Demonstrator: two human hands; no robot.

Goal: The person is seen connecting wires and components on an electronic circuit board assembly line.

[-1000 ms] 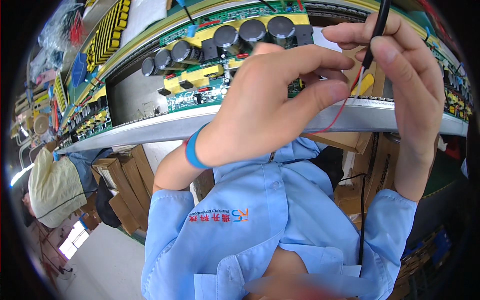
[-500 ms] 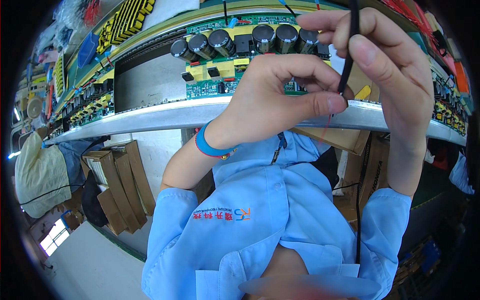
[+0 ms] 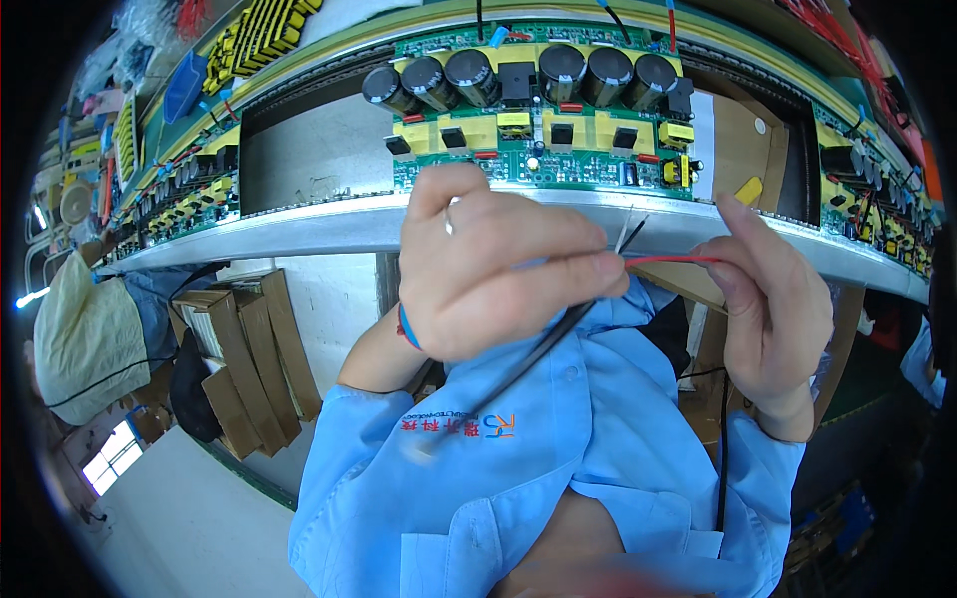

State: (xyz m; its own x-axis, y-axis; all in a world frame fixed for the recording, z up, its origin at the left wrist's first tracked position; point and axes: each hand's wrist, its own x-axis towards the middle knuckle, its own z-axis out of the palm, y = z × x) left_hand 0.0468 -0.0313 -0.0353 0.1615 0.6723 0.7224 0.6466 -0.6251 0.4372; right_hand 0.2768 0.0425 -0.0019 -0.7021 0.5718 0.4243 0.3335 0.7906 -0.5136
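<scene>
Sorting out the wires looks like the step you're on. Your left hand [image 3: 498,264] has its grip clamped on the black round-jacketed cable [image 3: 546,348] near its opened end, tail slanting blurry across your light-blue cloth shirt [image 3: 518,468]. Your right hand [image 3: 778,314] looks pinched on the thin red insulated wire [image 3: 663,259]. Two thin leads, one whitish, one black, poke up near the left fingertips, before the silver metal rail [image 3: 299,227]. Next move probably calls for a firm left pinch and the red one clear of those leads.
</scene>
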